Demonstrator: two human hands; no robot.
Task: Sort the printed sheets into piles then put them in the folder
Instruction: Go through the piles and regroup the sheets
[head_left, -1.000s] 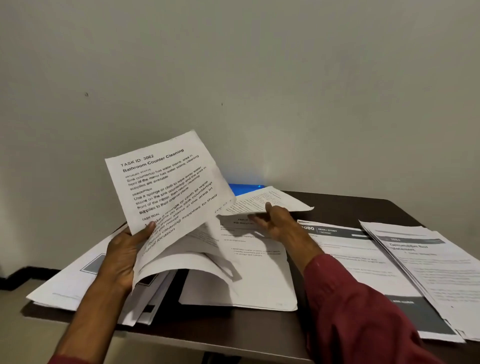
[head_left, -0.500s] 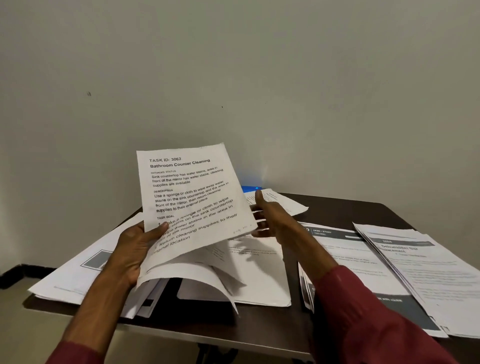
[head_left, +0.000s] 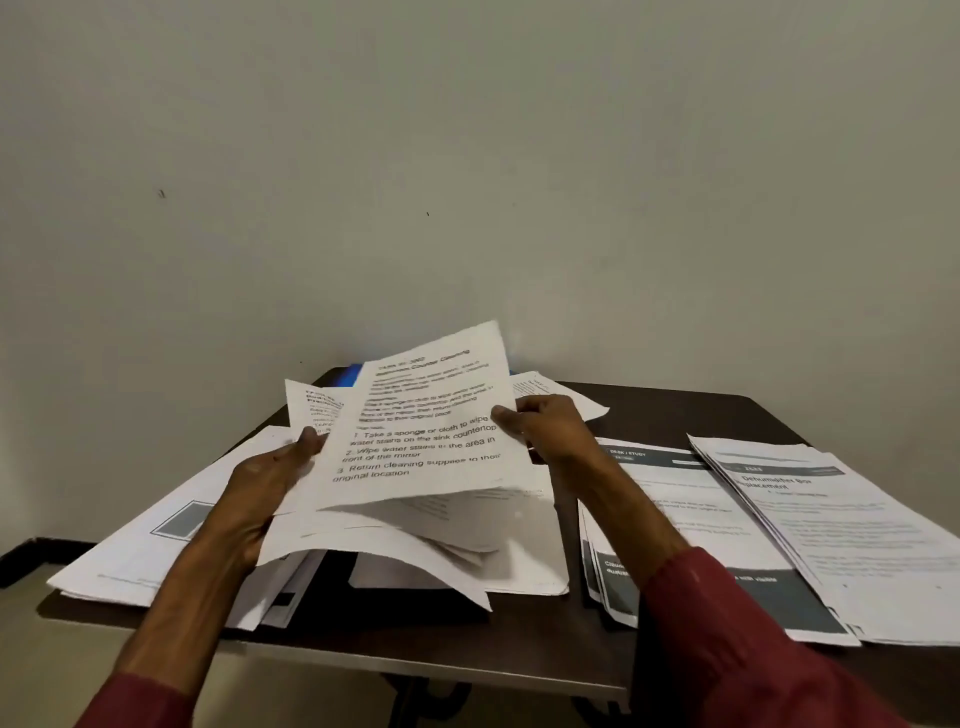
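I hold a loose bundle of printed sheets above the dark table (head_left: 519, 639). The top sheet (head_left: 431, 415) reads "Bathroom Counter Cleaning". My left hand (head_left: 270, 483) grips the bundle's left edge, thumb on top. My right hand (head_left: 545, 426) pinches the top sheet's right edge. Under the bundle lies a white pile (head_left: 524, 561) on the table. A pile with dark headers (head_left: 691, 519) lies to the right, and a pile titled "Dehumidifier" (head_left: 841, 535) lies farther right. Another pile (head_left: 171, 535) overhangs the table's left side. A blue folder (head_left: 353, 373) peeks out behind the held sheets.
A plain wall stands right behind the table. The table's front edge (head_left: 467, 675) is near me, with floor visible at the lower left. A single sheet (head_left: 561, 395) lies at the back, behind my right hand.
My right hand has come off the back sheet and taken the right edge of the top sheet. The held bundle has tilted flatter and shifted right.
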